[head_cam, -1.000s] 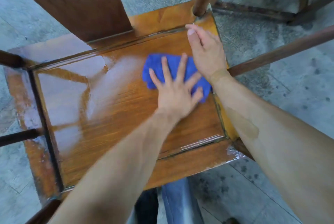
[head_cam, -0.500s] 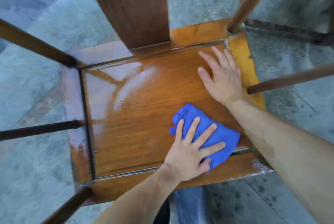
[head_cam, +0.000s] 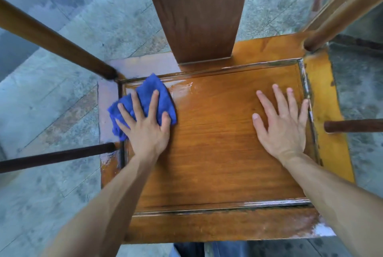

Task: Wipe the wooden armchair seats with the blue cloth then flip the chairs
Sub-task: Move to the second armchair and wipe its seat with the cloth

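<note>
Soft, even daylight, wide-angle view

Pale glare streaks the glossy seat (head_cam: 217, 142) near its far-left corner; shadows are faint. Straight rails bow toward the edges, and the forearms at the bottom look slightly soft.

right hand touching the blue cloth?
Apart. Head view shows the right hand flat on the seat, bare wood between it and the blue cloth.

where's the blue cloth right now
In the head view, the blue cloth lies at the seat's far-left corner, pressed flat under the left hand, near the base of the left armrest post.
</note>
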A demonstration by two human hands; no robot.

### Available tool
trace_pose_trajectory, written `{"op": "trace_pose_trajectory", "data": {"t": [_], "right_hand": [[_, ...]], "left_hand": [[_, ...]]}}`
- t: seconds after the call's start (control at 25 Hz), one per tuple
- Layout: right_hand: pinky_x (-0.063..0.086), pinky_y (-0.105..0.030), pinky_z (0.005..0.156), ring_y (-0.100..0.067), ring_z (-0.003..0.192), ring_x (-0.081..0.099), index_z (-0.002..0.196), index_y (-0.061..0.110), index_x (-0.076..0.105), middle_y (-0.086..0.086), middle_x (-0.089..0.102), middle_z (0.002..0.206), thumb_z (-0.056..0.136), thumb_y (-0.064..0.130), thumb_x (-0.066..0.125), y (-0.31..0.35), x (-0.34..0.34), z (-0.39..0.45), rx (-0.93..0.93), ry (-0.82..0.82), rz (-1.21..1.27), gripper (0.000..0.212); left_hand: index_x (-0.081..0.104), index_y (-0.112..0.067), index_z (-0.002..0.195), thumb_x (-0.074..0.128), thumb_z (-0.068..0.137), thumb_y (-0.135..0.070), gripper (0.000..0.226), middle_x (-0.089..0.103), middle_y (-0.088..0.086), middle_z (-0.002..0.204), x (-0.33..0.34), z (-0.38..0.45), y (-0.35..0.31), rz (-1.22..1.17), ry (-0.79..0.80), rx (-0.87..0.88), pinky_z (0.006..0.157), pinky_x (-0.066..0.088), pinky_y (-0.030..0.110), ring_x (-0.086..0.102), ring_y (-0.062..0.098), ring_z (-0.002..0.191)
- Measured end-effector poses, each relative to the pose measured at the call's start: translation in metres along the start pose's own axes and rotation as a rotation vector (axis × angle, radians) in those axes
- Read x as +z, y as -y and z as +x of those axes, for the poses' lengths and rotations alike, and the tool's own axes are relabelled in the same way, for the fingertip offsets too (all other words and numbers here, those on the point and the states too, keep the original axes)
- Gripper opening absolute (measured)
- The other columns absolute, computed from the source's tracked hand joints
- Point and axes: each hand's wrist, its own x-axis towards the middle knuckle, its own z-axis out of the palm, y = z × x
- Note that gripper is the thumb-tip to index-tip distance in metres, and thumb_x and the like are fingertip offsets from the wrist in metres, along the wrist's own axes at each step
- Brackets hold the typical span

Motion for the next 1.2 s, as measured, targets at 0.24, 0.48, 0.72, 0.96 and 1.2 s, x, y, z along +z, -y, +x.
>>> {"op": "trace_pose_trajectory", "data": {"t": [0.24, 0.48, 0.72, 0.96, 1.2], "right_hand": [[0.005, -0.061, 0.122, -0.033, 0.154, 0.014, 0.154, 0.028, 0.031, -0.005, 0.024, 0.165, 0.096, 0.048, 0.04, 0.0, 0.0, -0.001, -0.018, -0.039, 0.031, 0.062], [0.02, -0.062, 0.119, -0.038, 0.143, 0.037, 0.121, 0.008, 0.054, -0.017, 0.049, 0.144, 0.089, 0.032, 0.055, -0.005, 0.004, -0.003, 0.0, -0.231, 0.208, 0.04], [0.023, -0.055, 0.12, -0.036, 0.128, 0.047, 0.102, 0.013, 0.046, -0.015, 0.056, 0.117, 0.078, 0.017, 0.056, -0.003, 0.004, 0.0, 0.033, -0.294, 0.301, 0.027], [0.026, -0.058, 0.117, -0.034, 0.118, 0.049, 0.099, 0.012, 0.049, -0.012, 0.057, 0.109, 0.077, 0.018, 0.052, -0.007, 0.001, -0.004, 0.003, -0.293, 0.248, 0.022], [0.023, -0.058, 0.119, -0.04, 0.117, 0.05, 0.1, 0.008, 0.053, -0.018, 0.056, 0.111, 0.082, 0.021, 0.049, -0.005, 0.002, -0.001, 0.022, -0.256, 0.178, 0.023]], "left_hand": [[0.02, -0.029, 0.157, 0.028, 0.092, -0.054, 0.07, 0.009, 0.009, 0.168, 0.011, 0.032, -0.071, 0.063, -0.019, 0.202, 0.118, 0.002, 0.067, 0.0, 0.04, 0.153], [0.031, -0.016, 0.154, 0.034, 0.093, -0.047, 0.068, 0.024, 0.019, 0.162, 0.028, -0.008, -0.144, 0.124, -0.015, 0.471, 0.116, 0.014, 0.066, 0.014, 0.043, 0.151], [0.029, -0.032, 0.155, 0.033, 0.093, -0.047, 0.064, 0.025, 0.009, 0.164, 0.047, 0.038, -0.291, 0.151, 0.014, 0.968, 0.119, 0.008, 0.056, 0.015, 0.036, 0.153], [0.035, -0.041, 0.151, 0.035, 0.094, -0.047, 0.058, 0.026, 0.001, 0.164, 0.037, 0.055, -0.257, 0.231, 0.088, 1.355, 0.119, 0.008, 0.06, 0.017, 0.037, 0.152], [0.035, -0.042, 0.151, 0.039, 0.095, -0.048, 0.056, 0.03, -0.002, 0.163, 0.009, 0.061, -0.122, 0.165, 0.065, 1.096, 0.119, 0.018, 0.055, 0.022, 0.032, 0.151]]}}
